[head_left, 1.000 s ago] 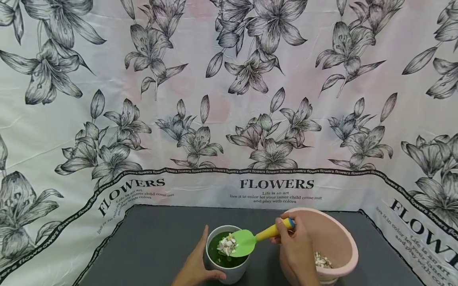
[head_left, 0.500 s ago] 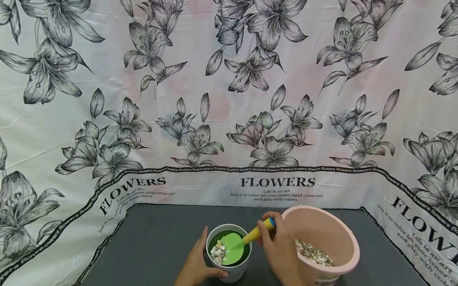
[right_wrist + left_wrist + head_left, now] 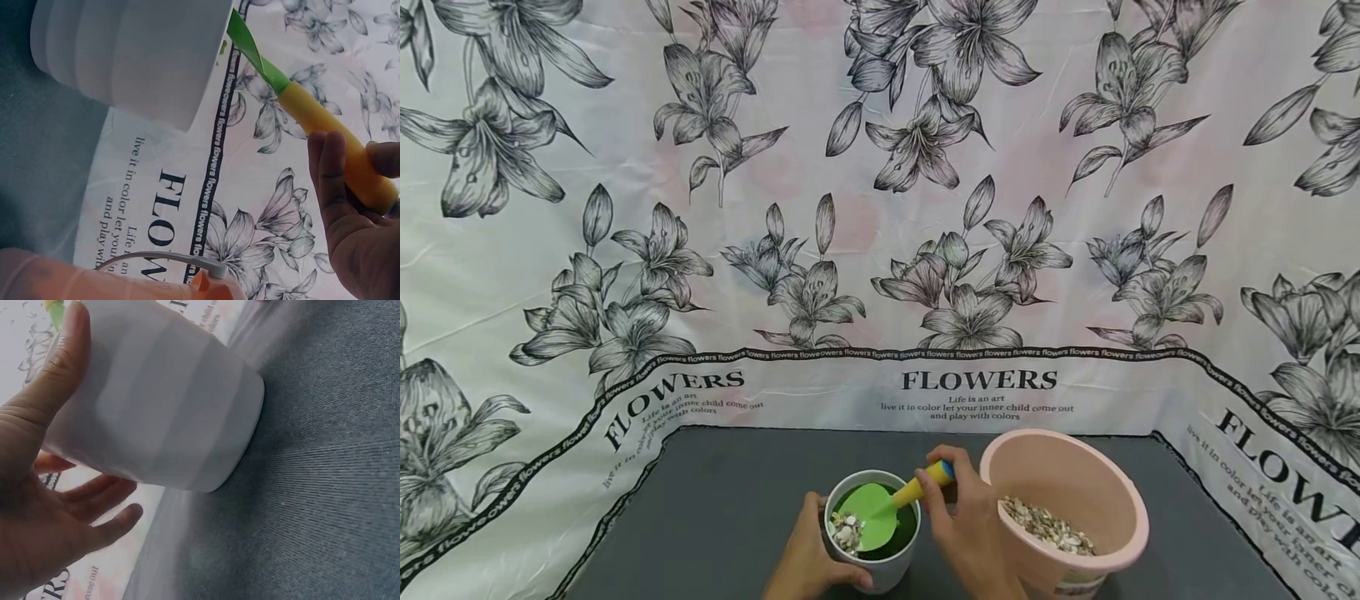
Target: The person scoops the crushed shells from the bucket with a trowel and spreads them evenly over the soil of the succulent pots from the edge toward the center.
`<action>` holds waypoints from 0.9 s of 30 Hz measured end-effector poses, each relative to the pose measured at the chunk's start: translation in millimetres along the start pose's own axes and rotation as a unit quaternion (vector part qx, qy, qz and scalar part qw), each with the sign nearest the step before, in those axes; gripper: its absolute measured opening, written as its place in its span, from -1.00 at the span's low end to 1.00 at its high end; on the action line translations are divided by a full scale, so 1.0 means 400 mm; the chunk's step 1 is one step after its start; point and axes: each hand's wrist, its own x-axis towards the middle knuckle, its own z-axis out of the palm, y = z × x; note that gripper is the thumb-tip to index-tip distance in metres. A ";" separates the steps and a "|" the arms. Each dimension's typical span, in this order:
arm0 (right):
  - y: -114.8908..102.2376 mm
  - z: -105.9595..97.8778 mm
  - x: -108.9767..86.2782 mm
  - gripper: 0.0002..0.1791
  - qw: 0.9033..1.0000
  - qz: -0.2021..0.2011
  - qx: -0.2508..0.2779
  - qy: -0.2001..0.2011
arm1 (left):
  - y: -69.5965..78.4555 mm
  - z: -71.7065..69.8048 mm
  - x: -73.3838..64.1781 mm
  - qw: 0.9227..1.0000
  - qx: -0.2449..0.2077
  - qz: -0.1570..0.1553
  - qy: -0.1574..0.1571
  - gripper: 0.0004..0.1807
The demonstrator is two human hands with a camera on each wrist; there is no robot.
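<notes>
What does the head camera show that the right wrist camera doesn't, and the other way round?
Only the head view shows the left grip, around the pot, plus pale chips on the spade's blade and more in the bucket.

Only the right wrist view shows the bucket's curved handle.

Both show the right grip holding the spade, the pot, the bucket, the grey table and the flowered cloth.

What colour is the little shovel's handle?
The handle is yellow with blue near its end, clearest in the head view.
</notes>
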 end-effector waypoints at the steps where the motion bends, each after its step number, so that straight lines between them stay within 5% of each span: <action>1: 0.001 0.002 0.001 -0.75 1.000 -0.008 -0.006 0.003 | 0.002 -0.001 -0.001 1.000 0.001 -0.001 -0.004 0.12; 12: 0.001 0.009 0.009 -0.71 0.997 -0.078 -0.015 0.013 | 0.017 0.000 -0.004 1.000 0.027 0.011 0.011 0.44; 17: -0.003 0.007 0.010 -0.70 0.996 -0.087 -0.024 0.018 | 0.025 -0.003 -0.007 0.999 0.033 0.017 0.025 0.24; 27: -0.018 0.006 0.002 -0.70 0.997 -0.065 -0.051 -0.012 | 0.029 -0.022 -0.008 0.999 0.005 -0.038 -0.023 0.16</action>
